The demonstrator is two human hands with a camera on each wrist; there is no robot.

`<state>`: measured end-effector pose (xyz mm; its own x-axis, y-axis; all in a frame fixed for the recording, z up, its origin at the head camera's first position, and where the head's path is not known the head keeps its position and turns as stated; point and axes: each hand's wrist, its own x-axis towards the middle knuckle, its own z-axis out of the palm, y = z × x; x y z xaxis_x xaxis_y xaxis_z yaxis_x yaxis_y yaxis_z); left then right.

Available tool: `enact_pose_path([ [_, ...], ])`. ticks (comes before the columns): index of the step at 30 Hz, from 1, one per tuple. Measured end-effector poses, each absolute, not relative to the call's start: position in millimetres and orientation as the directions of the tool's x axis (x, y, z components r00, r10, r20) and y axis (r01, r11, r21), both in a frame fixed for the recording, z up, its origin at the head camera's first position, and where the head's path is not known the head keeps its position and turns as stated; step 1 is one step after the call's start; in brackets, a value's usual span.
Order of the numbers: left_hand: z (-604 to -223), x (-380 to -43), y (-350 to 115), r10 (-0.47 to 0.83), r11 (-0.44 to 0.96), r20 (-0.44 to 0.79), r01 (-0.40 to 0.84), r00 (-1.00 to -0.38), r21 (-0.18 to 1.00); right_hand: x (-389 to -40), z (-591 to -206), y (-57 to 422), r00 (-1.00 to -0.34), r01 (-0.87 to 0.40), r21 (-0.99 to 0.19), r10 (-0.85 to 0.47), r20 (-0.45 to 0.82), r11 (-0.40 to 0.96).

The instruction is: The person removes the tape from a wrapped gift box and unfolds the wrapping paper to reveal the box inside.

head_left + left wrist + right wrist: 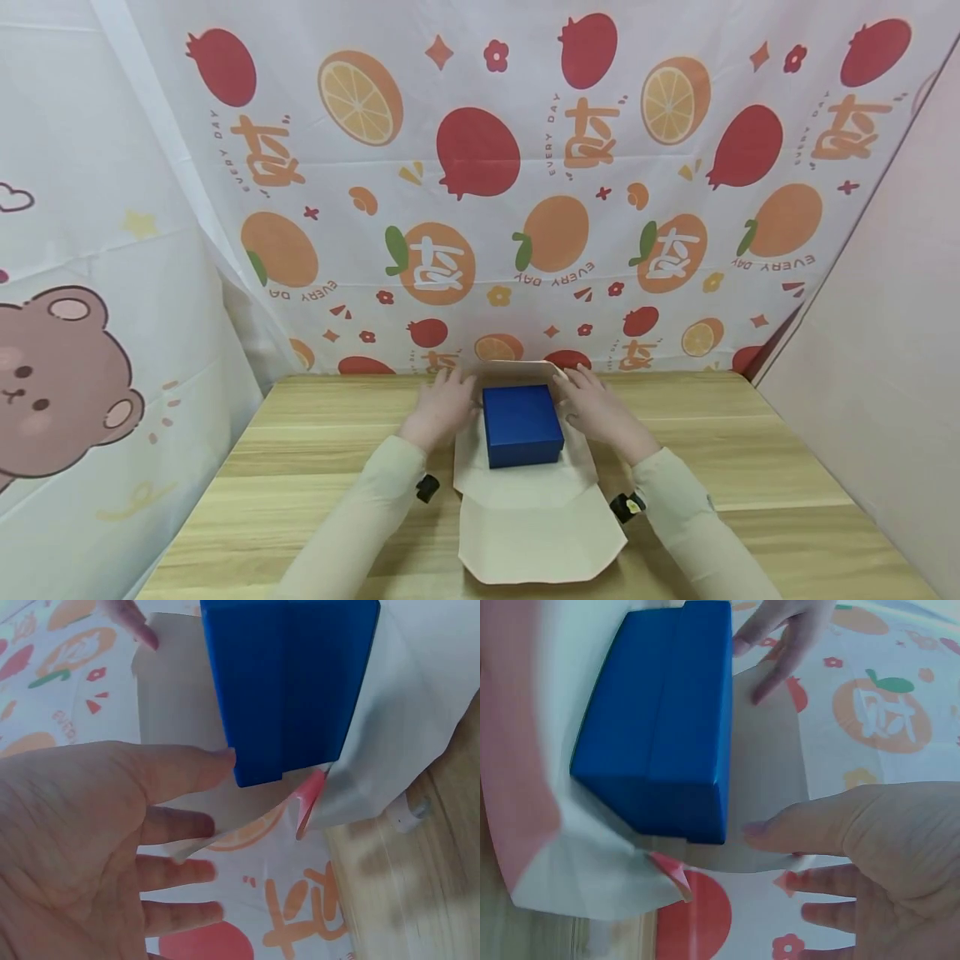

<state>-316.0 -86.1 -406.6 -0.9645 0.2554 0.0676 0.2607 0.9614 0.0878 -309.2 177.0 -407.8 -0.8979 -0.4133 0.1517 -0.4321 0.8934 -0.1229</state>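
A blue lidded box (522, 418) sits on an unfolded cardboard box (540, 542), pale inside, its far panel tilted up behind the blue box. My left hand (441, 406) is at the panel's left side; in the left wrist view its thumb reaches the blue box's edge and the fingers extend straight. My right hand (600, 410) is at the panel's right corner. The right wrist view has its thumb on the panel's inner face and the index finger partly hidden behind, pinching it. Pink shows on the cardboard's outer side (514, 772) and on a small folded tab (309, 799).
The wood-grain table (322, 467) extends on both sides of the cardboard. A fruit-print curtain (480, 250) hangs right behind the table's far edge. On the left is a white curtain with a bear print (60, 383), on the right a plain pale wall (877, 358).
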Motion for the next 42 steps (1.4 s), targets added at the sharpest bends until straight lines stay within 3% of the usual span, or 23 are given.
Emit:
enact_pose_path([
  [6,-412.5,-333.7,-84.5,0.213,0.972,0.161,0.225,-0.964,0.062,-335.1,-420.3,177.4,-0.892,-0.399,-0.04,-0.378,0.25,0.916],
  [11,-422.3,-348.7,-83.7,0.216,0.975,0.186,0.201,-0.959,-0.099,-356.2,-438.0,180.9,-0.873,-0.372,0.061,-0.372,0.315,0.926],
  [16,-435.1,-358.7,-82.5,0.227,0.959,0.143,0.195,-0.963,-0.207,-371.7,-454.1,185.9,-0.865,-0.338,0.135,-0.364,0.345,0.931],
  [21,-447.6,-362.8,-83.6,0.247,0.949,0.042,0.233,-0.968,-0.215,-379.8,-465.3,187.5,-0.887,-0.297,0.197,-0.346,0.306,0.934],
  [26,-458.7,-365.6,-85.8,0.244,0.959,-0.019,0.245,-0.969,-0.142,-384.8,-475.4,188.4,-0.931,-0.27,0.13,-0.294,0.216,0.954],
  [36,-470.0,-372.2,-99.0,0.218,0.976,-0.123,0.214,-0.968,0.044,-395.8,-489.1,196.9,-0.982,-0.184,-0.128,-0.187,-0.011,0.975],
  [42,-472.9,-372.1,-103.6,0.165,0.985,-0.151,0.156,-0.975,0.068,-396.4,-490.4,197.6,-0.983,-0.161,-0.162,-0.173,-0.061,0.974],
])
